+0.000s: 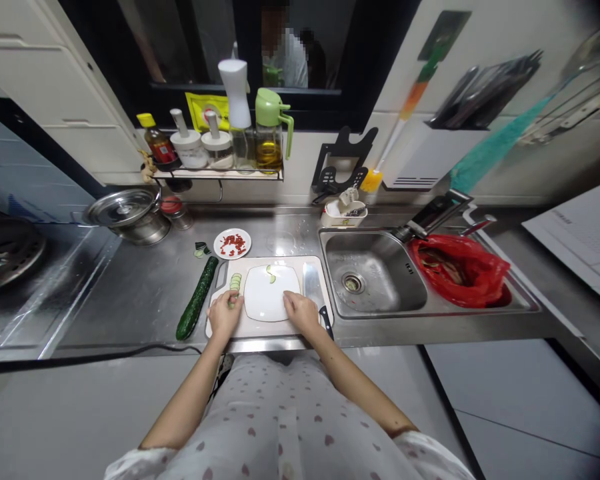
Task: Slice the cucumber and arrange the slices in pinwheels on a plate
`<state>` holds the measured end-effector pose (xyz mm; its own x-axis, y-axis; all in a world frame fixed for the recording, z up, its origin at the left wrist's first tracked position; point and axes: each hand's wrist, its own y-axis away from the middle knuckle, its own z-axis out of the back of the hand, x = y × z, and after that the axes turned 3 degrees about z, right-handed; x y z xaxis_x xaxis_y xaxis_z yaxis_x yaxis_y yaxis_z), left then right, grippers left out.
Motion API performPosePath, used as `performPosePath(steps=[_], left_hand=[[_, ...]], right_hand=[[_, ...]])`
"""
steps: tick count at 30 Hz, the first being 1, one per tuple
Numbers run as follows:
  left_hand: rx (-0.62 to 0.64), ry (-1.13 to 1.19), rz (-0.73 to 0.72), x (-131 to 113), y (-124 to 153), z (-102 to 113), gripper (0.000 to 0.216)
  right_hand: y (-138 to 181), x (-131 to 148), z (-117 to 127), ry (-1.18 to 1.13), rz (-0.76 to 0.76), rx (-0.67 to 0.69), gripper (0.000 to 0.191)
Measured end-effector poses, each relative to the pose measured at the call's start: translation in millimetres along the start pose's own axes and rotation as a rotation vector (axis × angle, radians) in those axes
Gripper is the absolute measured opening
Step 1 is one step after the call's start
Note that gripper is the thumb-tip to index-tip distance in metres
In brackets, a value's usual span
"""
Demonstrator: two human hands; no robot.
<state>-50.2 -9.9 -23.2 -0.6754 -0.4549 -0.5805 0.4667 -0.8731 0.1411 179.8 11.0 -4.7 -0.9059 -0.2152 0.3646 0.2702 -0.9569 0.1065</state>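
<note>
A white cutting board [315,313] lies on the steel counter with a white square plate [265,300] on it. One cucumber slice [271,273] lies at the plate's far edge. My left hand [224,313] pinches a slice from the row of cucumber slices [235,283] left of the plate. My right hand [301,312] rests on the plate's near right corner, fingers curled. A knife [314,288] lies on the board to the right. A whole cucumber [197,298] lies left of the board.
A small dish of red chilli pieces [233,243] stands behind the board. The sink [373,280] is on the right, with a red bag [457,268] in its second basin. A steel pot [130,215] and a shelf of condiment bottles [220,143] are at the back left.
</note>
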Motion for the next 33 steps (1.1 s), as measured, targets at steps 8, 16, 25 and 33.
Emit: performPosePath(steps=[8, 16, 25, 33], left_hand=[[-0.008, -0.179, 0.100, 22.2, 8.3, 15.5, 0.034], [0.000, -0.207, 0.109, 18.0, 8.5, 9.8, 0.032], [-0.018, -0.146, 0.112, 21.3, 9.7, 4.9, 0.023], [-0.046, -0.169, 0.126, 23.0, 10.2, 4.9, 0.030]], right_hand=[[15.0, -9.6, -1.3, -0.057, -0.032, -0.082, 0.037], [18.5, -7.3, -1.5, -0.073, -0.005, -0.100, 0.037], [22.4, -8.2, -2.3, -0.083, -0.022, -0.095, 0.036], [22.8, -7.6, -0.8, -0.084, -0.001, -0.103, 0.036]])
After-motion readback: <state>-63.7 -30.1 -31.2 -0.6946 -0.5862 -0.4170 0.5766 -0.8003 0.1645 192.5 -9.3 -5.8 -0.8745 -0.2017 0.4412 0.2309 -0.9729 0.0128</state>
